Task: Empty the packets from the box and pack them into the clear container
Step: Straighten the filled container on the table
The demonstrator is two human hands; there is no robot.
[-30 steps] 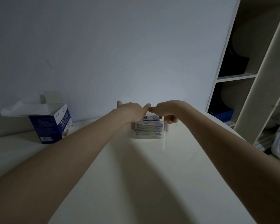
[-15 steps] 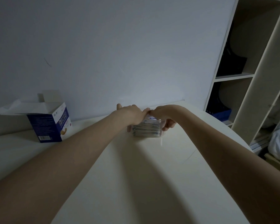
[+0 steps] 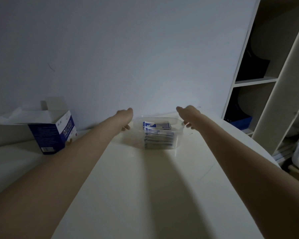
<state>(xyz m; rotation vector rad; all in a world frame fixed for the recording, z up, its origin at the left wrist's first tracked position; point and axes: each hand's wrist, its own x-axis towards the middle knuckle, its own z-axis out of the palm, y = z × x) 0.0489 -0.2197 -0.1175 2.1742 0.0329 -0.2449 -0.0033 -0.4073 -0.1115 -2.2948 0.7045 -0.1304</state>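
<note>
Packets [image 3: 158, 135] sit stacked in the right part of the clear container [image 3: 136, 133], far across the white table [image 3: 145, 187], well apart from the opened blue box [image 3: 52, 133]. Both hands have come off the stack and spread wide: the left hand [image 3: 126, 118] and right hand [image 3: 188, 114] now flank the container's ends, though whether their fingers grip it I cannot tell. Packing looks done.

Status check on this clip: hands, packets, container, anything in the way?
Left hand and right hand at the clear container's ends; grip unclear. Packets stacked inside. Blue box open, off left. Nothing in the way.
</note>
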